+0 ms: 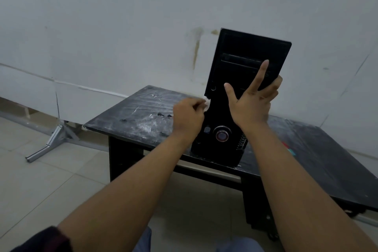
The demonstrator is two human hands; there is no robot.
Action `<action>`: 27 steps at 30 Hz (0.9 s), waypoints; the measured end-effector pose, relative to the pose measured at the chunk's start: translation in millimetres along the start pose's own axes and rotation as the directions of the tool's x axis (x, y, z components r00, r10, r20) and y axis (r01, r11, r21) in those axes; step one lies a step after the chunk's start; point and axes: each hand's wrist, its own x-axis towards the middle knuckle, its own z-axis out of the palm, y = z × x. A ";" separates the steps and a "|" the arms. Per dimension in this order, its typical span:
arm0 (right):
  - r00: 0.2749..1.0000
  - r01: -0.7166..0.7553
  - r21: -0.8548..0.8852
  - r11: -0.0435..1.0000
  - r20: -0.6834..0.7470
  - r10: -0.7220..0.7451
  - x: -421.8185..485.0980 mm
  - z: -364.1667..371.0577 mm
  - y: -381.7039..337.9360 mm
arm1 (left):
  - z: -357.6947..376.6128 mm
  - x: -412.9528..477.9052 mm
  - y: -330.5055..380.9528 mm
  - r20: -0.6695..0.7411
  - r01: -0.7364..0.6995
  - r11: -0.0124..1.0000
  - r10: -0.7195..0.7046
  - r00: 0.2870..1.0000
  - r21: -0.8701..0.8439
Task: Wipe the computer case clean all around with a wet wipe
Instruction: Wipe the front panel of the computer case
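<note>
Left hand (pixel 188 116) curled, pinching white wet wipe (pixel 207 104) against left edge of computer case (pixel 241 47). Right hand (pixel 252 104) splayed on front panel, outer fingers hooked round right edge. Case upright, slightly tilted, on scuffed black table (pixel 133 112) before wall (pixel 122 26).

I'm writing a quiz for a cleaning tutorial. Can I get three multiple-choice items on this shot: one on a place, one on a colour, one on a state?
1. Where does the computer case stand? A on the floor; B on the black table; C on a shelf.
2. What colour is the wet wipe? A white; B blue; C yellow.
3. What is the left hand doing? A lying flat on the table; B gripping the wipe at the case's left edge; C hanging empty.
Answers: 1 B, its base rests on the tabletop. 2 A, a white wad shows past the fingers. 3 B, its fingers curl round the wipe.
</note>
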 end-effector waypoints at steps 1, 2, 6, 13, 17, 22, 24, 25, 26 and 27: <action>1.000 -0.004 -0.002 1.000 0.001 0.004 -0.5 0.2 0.9 | 0.7 1.1 0.0 0.001 0.004 1.000 -0.004 1.000 -0.014; 1.000 -0.004 -0.002 1.000 0.001 0.004 -0.7 0.1 1.2 | 1.3 -1.9 -1.9 0.011 0.017 0.999 -0.017 1.000 -0.035; 1.000 -0.005 -0.007 1.000 -0.002 0.005 -0.2 0.7 1.3 | 4.2 -45.5 -33.9 0.105 0.132 0.991 -0.127 0.986 -0.038; 1.000 -0.002 -0.011 1.000 -0.020 0.002 -0.4 1.7 1.7 | 4.8 -75.0 -54.6 0.228 0.260 0.966 -0.257 0.939 0.018; 0.999 0.007 -0.025 1.000 -0.037 -0.008 -0.3 3.8 2.9 | 3.0 -43.4 -25.9 0.091 0.132 0.991 -0.131 0.987 -0.005; 0.998 0.009 -0.034 0.999 -0.054 -0.011 0.7 6.1 4.9 | 7.0 6.6 17.3 -0.132 -0.117 0.990 0.106 0.986 -0.079; 0.998 0.009 -0.038 0.999 -0.057 -0.011 0.6 6.1 5.7 | 6.1 7.7 10.8 -0.129 -0.214 0.976 0.207 0.970 -0.040; 0.998 0.011 -0.046 0.999 -0.059 -0.014 0.5 6.6 5.4 | 5.6 1.8 0.8 -0.113 -0.253 0.967 0.251 0.961 -0.006; 0.998 0.012 -0.050 0.999 -0.060 -0.014 0.4 6.0 5.8 | 5.0 -7.1 -10.7 -0.075 -0.281 0.959 0.282 0.956 0.022; 0.998 0.013 -0.051 0.999 -0.057 -0.016 -0.2 6.1 6.0 | 4.0 -19.5 -26.1 -0.016 -0.293 0.955 0.294 0.956 0.049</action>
